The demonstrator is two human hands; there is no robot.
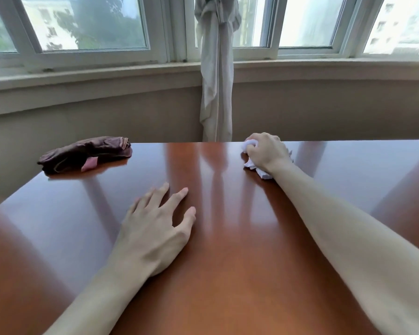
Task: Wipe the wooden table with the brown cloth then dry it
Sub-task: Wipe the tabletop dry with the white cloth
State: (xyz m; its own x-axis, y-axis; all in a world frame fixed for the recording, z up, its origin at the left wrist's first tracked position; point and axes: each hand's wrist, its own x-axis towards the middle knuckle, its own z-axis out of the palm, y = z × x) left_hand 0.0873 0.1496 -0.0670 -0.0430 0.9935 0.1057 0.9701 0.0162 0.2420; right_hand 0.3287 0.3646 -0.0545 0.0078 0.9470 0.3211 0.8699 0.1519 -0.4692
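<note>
1. Head view, worktop: the wooden worktop is glossy and reddish-brown, and carries strong reflections of the window frames. No streaks or wet patches can be made out under that glare.

2. Head view, task's thing: the brown cloth lies bunched at the far left corner of the worktop, a pink tag showing at its near edge. Neither hand touches it; it is well apart from both.

3. Head view, right hand: extended to the far edge of the worktop, its grip curled round a crumpled white paper wad and pressing it onto the surface. Paper shows beyond the fingers and below the wrist.

4. Head view, left hand: flat on the worktop near the middle, fingers spread and straight, holding nothing (it appears to serve as a brace).

5. Head view, surroundings: a knotted pale curtain hangs before the windows behind the far edge.

6. Assessment of step: with the cloth set aside and paper in the grip, this is judged to be the drying stage.

7. Recommendation: keep the wad pressed flat, draw it in overlapping passes from the far edge toward the body, and cover the corners. Turn the paper to a fresh face once it is damp. Shift the left hand so that the patch beneath it is dried too.
</note>
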